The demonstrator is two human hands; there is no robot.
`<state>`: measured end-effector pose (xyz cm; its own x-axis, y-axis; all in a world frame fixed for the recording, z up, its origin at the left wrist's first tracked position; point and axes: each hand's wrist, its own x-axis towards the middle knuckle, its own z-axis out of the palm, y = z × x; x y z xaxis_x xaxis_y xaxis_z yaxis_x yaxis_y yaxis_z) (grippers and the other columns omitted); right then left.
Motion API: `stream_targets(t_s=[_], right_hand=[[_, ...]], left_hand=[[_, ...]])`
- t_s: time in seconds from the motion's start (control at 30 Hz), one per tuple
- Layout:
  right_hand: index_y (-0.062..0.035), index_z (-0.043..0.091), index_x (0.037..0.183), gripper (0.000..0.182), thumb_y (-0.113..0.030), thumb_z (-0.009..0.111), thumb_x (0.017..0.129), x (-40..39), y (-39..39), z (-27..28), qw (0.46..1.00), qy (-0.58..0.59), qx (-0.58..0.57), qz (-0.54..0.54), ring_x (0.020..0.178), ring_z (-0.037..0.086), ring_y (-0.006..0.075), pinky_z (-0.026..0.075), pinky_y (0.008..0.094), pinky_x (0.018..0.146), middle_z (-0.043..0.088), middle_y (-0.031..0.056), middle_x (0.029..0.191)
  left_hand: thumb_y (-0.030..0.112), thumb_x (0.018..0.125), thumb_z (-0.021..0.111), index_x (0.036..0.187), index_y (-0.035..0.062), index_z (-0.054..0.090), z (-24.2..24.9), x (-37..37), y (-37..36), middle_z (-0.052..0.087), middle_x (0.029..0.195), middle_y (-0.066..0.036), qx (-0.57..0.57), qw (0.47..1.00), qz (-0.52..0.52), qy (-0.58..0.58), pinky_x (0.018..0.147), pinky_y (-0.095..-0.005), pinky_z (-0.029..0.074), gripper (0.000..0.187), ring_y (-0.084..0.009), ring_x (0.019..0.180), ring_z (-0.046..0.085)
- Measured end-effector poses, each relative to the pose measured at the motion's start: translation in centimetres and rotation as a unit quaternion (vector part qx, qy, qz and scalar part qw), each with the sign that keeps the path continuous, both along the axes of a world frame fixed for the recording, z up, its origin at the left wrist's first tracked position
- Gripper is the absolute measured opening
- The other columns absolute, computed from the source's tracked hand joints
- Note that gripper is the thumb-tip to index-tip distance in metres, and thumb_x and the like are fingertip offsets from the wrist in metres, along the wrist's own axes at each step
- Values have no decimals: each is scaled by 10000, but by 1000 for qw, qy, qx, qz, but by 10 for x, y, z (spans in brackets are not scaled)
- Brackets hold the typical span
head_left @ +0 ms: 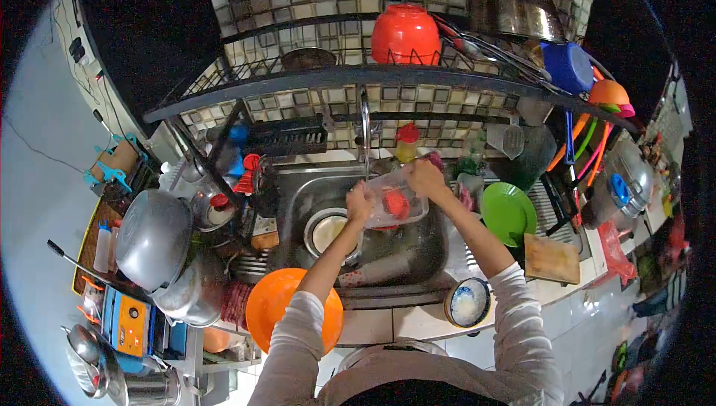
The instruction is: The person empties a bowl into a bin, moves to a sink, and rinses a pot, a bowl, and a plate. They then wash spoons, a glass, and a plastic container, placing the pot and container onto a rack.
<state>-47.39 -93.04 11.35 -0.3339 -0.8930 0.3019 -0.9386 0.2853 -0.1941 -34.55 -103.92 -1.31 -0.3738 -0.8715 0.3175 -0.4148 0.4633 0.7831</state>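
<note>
Over the sink (440,257), a clear plastic container (384,190) is tilted below the faucet (365,126). My left hand (359,205) is closed on its left end. My right hand (427,179) is closed at its upper right end, with a purple-pink thing (434,158) showing by the fingers. Something red (395,203) shows at the container, seen through or against its wall. Left of it in the basin sits a round metal bowl (326,234) with pale contents, partly hidden by my left forearm.
An orange basin (280,305) stands at the front left. A green plate (509,214), a wooden board (552,258) and a bowl with white contents (468,302) lie to the right. Large metal pots (153,238) crowd the left. A black rack (388,76) with a red bowl (406,33) spans above.
</note>
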Motion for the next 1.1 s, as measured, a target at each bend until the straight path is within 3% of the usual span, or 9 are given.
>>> stream_targets(t_s=[0.17, 0.37, 0.47, 0.63, 0.87, 0.93, 1.0, 1.07, 1.1], right_hand=[[-93, 594, 823, 250, -217, 419, 695, -29, -9, -24, 988, -139, -17, -59, 606, 570, 293, 456, 381, 629, 563, 183, 703], [-88, 571, 838, 249, -227, 423, 693, -41, -16, -37, 994, -85, 28, -57, 602, 567, 298, 459, 373, 612, 566, 168, 761], [-71, 561, 803, 244, -247, 435, 691, -29, -5, -26, 1000, 5, 2, 20, 653, 557, 324, 456, 380, 603, 558, 169, 780], [-50, 557, 744, 241, -252, 442, 678, 11, 2, -1, 1000, -1, 11, -7, 690, 544, 343, 448, 398, 608, 550, 181, 750], [-57, 573, 799, 222, -189, 469, 654, -10, -11, -6, 990, -95, -100, -16, 665, 534, 362, 444, 395, 618, 540, 206, 750], [-63, 566, 822, 214, -173, 467, 667, -26, -19, -27, 979, -111, -169, 21, 636, 545, 341, 450, 390, 584, 548, 190, 756], [-70, 560, 844, 209, -157, 465, 680, -42, -26, -52, 962, -127, -237, 57, 607, 556, 321, 456, 385, 551, 556, 174, 763], [-99, 529, 878, 186, -133, 445, 716, -48, -30, -79, 852, -484, -192, 45, 553, 565, 262, 460, 381, 480, 566, 106, 770], [-99, 529, 878, 186, -133, 445, 716, -47, -31, -87, 852, -485, -192, 45, 553, 565, 262, 460, 381, 480, 566, 106, 770]], left_hand=[[164, 722, 459, 822, 24, 522, -1, -2, -7, 538, 682, -214, -9, 999, -47, -27, 556, -401, 429, 183, -361, 654, 532], [45, 696, 429, 774, 15, 525, 12, 11, 3, 521, 535, -141, 1, 965, -256, -63, 424, -321, 430, 127, -248, 447, 543], [58, 697, 433, 801, 20, 523, 10, 12, 0, 494, 486, -136, 230, 941, -247, -31, 388, -307, 425, 142, -251, 420, 533], [78, 675, 460, 679, -19, 544, 0, 12, 1, 534, 623, -224, -35, 974, -168, -146, 504, -377, 449, 128, -304, 550, 556], [110, 652, 550, 733, -18, 546, 2, 17, 5, 547, 609, -192, -45, 993, -105, 13, 508, -360, 455, 152, -312, 575, 558], [128, 661, 571, 825, 27, 549, -22, 15, -13, 572, 655, -116, 339, 894, -211, 204, 513, -328, 474, 194, -262, 596, 568], [129, 663, 574, 858, 42, 540, -25, 24, -11, 567, 712, -97, 391, 876, -197, 205, 521, -318, 479, 216, -238, 639, 565], [122, 678, 554, 942, 51, 507, -14, 32, -7, 545, 873, -102, 474, 847, -168, 175, 615, -352, 475, 278, -218, 779, 547], [122, 678, 554, 942, 51, 507, -16, 35, -9, 545, 873, -102, 474, 847, -167, 174, 615, -352, 475, 278, -218, 779, 547]])
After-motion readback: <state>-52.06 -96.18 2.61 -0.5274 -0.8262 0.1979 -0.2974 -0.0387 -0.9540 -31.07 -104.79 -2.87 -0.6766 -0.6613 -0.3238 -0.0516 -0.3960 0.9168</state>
